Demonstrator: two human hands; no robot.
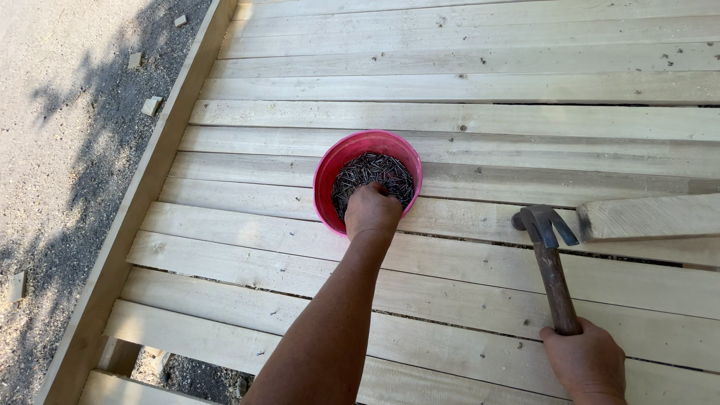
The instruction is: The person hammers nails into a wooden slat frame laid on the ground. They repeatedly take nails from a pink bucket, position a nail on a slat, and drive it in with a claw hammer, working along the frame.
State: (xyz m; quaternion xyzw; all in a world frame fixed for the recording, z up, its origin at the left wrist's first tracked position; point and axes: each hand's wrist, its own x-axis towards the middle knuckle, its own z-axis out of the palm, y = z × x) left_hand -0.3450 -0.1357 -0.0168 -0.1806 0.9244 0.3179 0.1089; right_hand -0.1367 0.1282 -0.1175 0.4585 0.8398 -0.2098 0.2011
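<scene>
A pink bucket (328,174) full of dark nails (373,169) stands on a floor of pale wooden planks (450,112). My left hand (370,211) reaches into the bucket, its fingers buried among the nails. At the lower right, my right hand (586,359) grips the wooden handle of a claw hammer (550,259), whose rusty steel head rests on the planks and points away from me.
A loose short board (649,217) lies on the planks just right of the hammer head. A wooden edge beam (142,202) borders the planks on the left. Beyond it is gravel ground (60,150) with small wood offcuts. Gaps show between the near planks.
</scene>
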